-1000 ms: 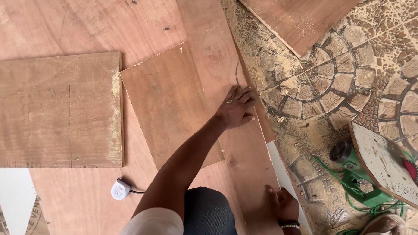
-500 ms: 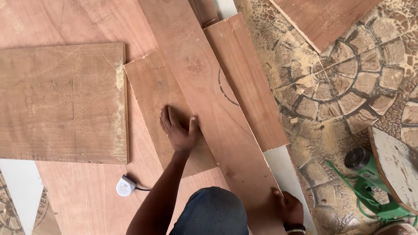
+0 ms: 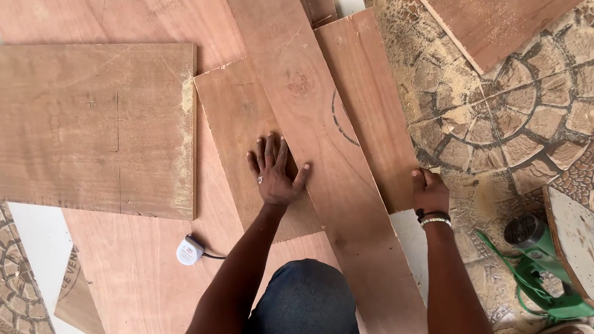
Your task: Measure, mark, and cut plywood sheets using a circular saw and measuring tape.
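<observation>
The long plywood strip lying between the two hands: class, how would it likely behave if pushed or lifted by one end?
The long plywood strip looks thin and flat, so it would probably slide rather than roll. Being long and narrow, it may sag or flex if lifted by one end. Sawdust on the paving suggests it could slip easily.

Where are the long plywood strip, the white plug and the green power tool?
long plywood strip [image 3: 325,122], head view, on its bare middle above the left hand.
white plug [image 3: 189,251], head view, on the middle of its body.
green power tool [image 3: 543,274], head view, on its green body beside the right arm.
</observation>
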